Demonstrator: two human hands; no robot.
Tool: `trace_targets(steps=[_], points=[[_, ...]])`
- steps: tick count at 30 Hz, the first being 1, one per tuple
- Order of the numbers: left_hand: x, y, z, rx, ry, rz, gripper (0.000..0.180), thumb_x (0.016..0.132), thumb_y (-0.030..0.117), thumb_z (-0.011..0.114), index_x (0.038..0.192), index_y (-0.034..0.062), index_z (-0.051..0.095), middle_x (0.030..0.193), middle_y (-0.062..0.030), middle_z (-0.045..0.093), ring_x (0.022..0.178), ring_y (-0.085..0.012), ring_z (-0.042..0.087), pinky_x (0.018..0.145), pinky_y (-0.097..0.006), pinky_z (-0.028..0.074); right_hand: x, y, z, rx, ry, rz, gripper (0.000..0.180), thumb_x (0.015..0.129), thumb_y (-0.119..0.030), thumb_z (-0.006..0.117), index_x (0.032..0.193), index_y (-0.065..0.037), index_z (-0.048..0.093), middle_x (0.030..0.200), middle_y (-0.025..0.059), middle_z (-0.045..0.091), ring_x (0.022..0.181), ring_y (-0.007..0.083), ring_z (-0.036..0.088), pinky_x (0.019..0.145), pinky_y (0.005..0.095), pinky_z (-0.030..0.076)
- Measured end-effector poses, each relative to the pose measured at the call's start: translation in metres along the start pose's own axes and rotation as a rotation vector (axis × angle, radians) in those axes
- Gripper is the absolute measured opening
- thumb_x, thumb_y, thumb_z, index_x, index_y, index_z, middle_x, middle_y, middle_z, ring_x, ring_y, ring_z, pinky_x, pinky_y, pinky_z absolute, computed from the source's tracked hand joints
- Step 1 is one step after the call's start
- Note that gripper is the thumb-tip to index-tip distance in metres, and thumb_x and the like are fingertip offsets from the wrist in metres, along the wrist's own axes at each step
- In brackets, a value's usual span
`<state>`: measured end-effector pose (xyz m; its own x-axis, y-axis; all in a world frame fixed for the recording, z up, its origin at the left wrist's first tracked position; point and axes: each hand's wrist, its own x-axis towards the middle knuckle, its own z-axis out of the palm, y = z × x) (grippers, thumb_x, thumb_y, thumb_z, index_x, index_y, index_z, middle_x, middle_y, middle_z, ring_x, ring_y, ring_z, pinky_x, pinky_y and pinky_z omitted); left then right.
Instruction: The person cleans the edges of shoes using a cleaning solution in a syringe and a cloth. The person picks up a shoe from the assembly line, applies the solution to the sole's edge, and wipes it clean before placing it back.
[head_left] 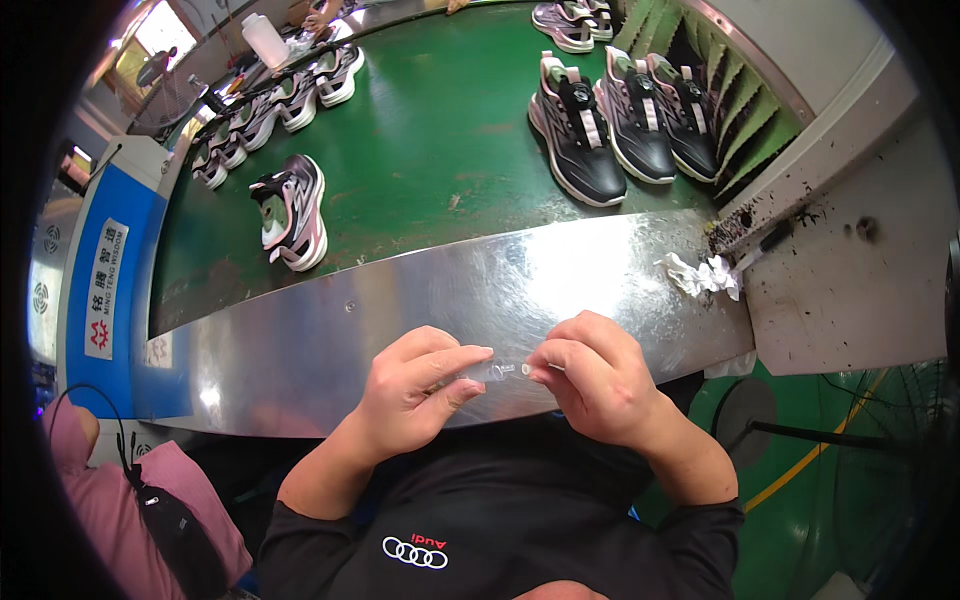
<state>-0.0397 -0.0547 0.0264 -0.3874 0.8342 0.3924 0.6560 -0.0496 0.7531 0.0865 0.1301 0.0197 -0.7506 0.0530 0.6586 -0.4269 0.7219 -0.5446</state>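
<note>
Above the near metal ledge, my left hand (412, 388) pinches a small transparent bottle (488, 372) with a narrow nozzle that points to the right. Close beside the nozzle, my right hand (598, 378) is closed on a small whitish cap (527, 369) between thumb and fingertips. Cap and nozzle tip appear apart by a very small gap. Whether the bottle holds any liquid I cannot tell.
Beyond the steel ledge (430, 300) lies a green belt (430, 140). One sneaker (297, 215) stands at left, several sneakers line the far left, and black sneakers (580, 140) stand at right. Crumpled white paper (703, 275) lies on the right ledge. A person in pink (190, 490) is at lower left.
</note>
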Motion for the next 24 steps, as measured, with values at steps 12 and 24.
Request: trace_targets(steps=[12,24], points=[[0.006,0.006,0.009,0.172,-0.086,0.119,0.031,0.068,0.006,0.074,0.098,0.003,0.067,0.073,-0.009,0.059,0.064,-0.023,0.057,0.055,-0.032,0.046,-0.014,-0.002,-0.007,-0.261,-0.044,-0.087,0.012,0.07,-0.009,0.064,0.076,-0.003,0.056,0.071,0.0067,0.049,0.06,0.0206,0.05,0.053,0.0316,0.04],[0.0,-0.006,0.024,0.312,-0.161,0.182,0.024,0.072,0.011,0.07,0.094,0.0047,0.064,0.073,-0.0074,0.059,0.066,-0.0245,0.058,0.055,-0.034,0.048,-0.023,-0.006,-0.011,-0.388,-0.299,0.008,0.007,0.073,-0.006,0.061,0.072,-0.005,0.054,0.069,0.0064,0.048,0.062,0.0218,0.051,0.055,0.0331,0.042]])
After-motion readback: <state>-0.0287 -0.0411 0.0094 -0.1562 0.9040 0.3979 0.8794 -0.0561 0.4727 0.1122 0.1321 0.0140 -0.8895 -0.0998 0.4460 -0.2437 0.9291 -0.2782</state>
